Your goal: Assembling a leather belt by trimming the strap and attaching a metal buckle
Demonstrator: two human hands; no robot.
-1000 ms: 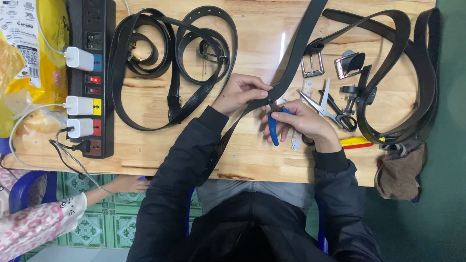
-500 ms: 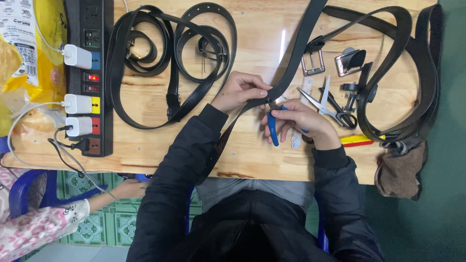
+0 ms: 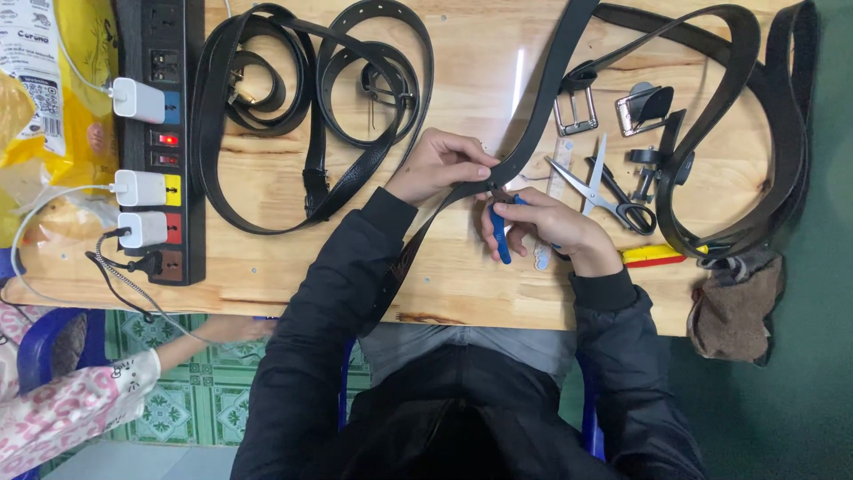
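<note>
Black belt pinched by left hand: leather, matt, faintly grained. Blue-handled tool gripped by right hand: handle smooth plastic. Table: pale wood, light sheen, grain seen. Scissors: bright metal blades. Buckle: polished metal. Pouch: brown cloth, rough.

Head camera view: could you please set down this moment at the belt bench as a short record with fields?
Left hand: left hand pinches the black belt on the wooden table
Right hand: right hand grips a blue-handled tool at the same belt
Beside the right hand: scissors, metal buckle
Left of the table: coiled belts, power strip with white chargers
Nearby: another person's patterned sleeve, lower left
</note>
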